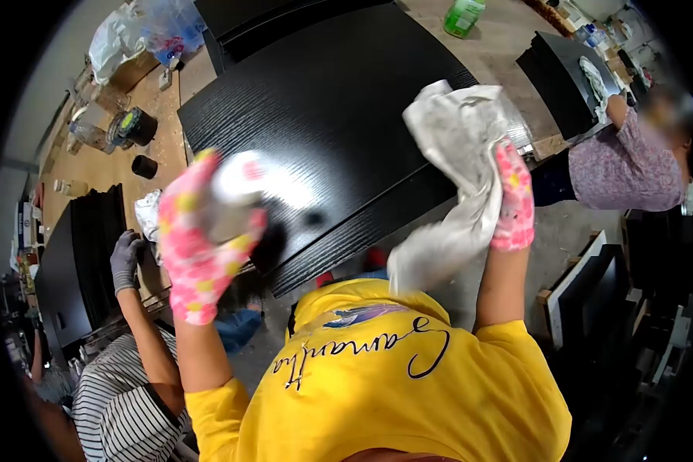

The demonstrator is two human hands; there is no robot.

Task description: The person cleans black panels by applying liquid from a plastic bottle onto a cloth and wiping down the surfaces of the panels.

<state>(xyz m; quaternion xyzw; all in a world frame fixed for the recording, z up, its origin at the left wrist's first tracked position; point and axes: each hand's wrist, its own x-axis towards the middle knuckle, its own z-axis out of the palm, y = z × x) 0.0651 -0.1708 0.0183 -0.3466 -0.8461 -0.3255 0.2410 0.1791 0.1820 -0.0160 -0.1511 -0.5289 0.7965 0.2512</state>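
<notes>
My left hand [204, 235], in a pink and yellow patterned glove, is wrapped round a small round container with a white top [239, 179], blurred by motion, above the left part of a glossy black panel [323, 100]. On the right, my right hand [513, 196], in a matching glove, grips a crumpled greyish-white cloth [462, 146]. The cloth hangs from the hand, partly over the panel's right edge and partly in front of it. More black panels lie stacked beneath the top one.
Jars [135, 125] and plastic bags [119, 38] stand on the left table. A green bottle [463, 17] is at the top. A co-worker in striped clothing [123, 385] is at the left, another person [627, 165] at the right, beside black panels [566, 85].
</notes>
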